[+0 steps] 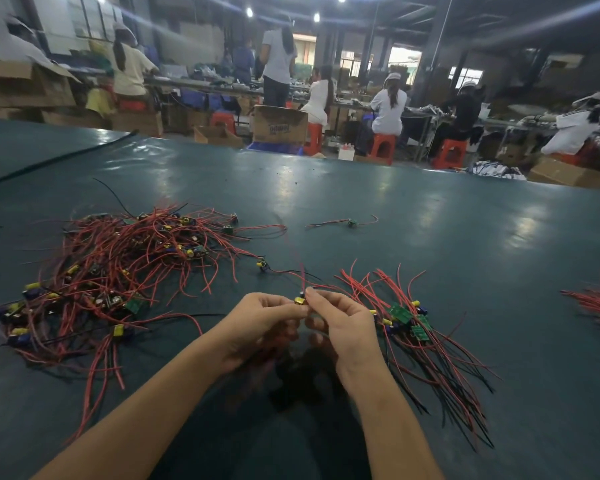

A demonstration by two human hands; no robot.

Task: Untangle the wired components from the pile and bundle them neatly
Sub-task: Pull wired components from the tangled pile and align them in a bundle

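Across the left half of the bench (430,237) a tangled pile (118,271) is spread, a straighter bundle (413,327) is laid right of centre, and near the front edge, by left hand (257,323) and right hand (340,323) together, one component (299,301) is pinched, its red lead (301,271) seemingly snagged, so a joint could be torn by tugging.

We are holding our left forearm (146,403) slanted in from seven o'clock, our right forearm (385,410) from five o'clock, our left hand (257,322) lying at nine o'clock of our right hand (343,323), both curling fingers, both pinching one small component (299,301) between fingertips
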